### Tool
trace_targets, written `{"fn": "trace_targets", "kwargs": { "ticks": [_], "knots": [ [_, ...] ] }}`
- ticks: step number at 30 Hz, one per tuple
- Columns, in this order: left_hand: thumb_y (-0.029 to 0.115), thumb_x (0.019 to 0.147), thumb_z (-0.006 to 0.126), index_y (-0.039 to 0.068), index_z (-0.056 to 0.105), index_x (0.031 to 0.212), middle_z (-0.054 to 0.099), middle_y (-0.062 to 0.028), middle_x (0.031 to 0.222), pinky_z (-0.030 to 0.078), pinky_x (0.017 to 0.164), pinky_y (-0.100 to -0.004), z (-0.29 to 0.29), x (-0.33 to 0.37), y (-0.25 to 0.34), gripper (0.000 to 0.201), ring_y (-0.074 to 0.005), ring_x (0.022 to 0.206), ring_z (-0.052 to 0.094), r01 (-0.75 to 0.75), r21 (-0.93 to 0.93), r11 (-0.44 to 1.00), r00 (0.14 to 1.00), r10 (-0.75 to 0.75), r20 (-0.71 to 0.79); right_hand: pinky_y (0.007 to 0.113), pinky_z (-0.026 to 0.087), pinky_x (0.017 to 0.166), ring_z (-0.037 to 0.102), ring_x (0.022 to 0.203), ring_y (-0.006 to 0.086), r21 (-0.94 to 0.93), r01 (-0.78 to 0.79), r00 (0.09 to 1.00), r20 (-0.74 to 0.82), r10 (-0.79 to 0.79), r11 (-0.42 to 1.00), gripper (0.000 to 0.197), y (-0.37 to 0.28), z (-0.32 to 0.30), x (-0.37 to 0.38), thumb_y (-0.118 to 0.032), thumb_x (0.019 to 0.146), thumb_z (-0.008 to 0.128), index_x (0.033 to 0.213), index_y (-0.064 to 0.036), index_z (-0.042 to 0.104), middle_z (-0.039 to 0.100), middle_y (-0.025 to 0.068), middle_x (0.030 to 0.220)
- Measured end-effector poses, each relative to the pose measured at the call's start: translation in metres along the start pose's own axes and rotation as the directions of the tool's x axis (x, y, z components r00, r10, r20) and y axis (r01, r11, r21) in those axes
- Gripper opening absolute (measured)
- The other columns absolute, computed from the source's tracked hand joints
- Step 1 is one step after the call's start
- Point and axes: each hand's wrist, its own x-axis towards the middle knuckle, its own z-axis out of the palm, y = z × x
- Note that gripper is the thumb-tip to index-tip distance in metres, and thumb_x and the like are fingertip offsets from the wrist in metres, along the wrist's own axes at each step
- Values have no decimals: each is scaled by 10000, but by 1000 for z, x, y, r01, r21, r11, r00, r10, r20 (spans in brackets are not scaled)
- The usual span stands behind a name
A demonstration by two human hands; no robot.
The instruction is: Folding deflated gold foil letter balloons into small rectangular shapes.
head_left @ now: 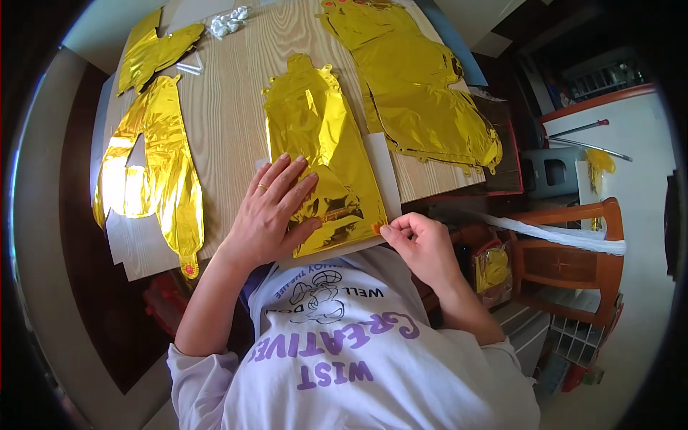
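Observation:
A flat gold foil balloon (326, 136) lies lengthwise on the wooden table in front of me, its lower end at the table's near edge. My left hand (276, 204) rests on the balloon's left side, fingers stretched out over the foil. At the lower right corner, my right hand (416, 240) pinches the balloon between thumb and forefinger, beside a small orange spot. A pale sheet (387, 172) shows from under the balloon's right edge.
More flat gold foil balloons (154, 150) lie at the left, and a stack of them (412, 79) at the right. White ribbon rolls (229, 21) and small white sticks (189, 69) are at the far left. A wooden chair (566, 258) stands right.

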Motion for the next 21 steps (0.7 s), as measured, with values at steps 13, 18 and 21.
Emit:
{"fn": "trace_targets", "kwargs": {
  "ticks": [13,18,21],
  "knots": [
    [323,913,706,59,502,1483,438,-206,1562,276,1216,-546,1,-3,-4,660,-421,1468,372,45,-48,998,998,-47,-29,177,352,435,468,450,32,332,-447,875,354,330,831,263,-13,-16,24,-269,990,707,967,-9,678,729,95,786],
    [285,936,680,42,495,1479,426,-235,1559,297,1209,-527,1,-6,-8,624,-432,1461,375,137,-42,990,986,-140,-88,182,355,430,470,457,28,343,-404,906,281,317,848,231,-6,-12,21,-235,987,707,981,-5,688,724,82,768],
    [276,938,681,35,500,1470,429,-240,1554,306,1203,-525,0,-9,-8,611,-445,1455,379,141,-9,990,987,-141,-78,201,390,434,509,487,33,260,-338,933,216,287,904,215,-10,-8,20,-200,994,683,980,14,702,723,65,741]
  ]
}}
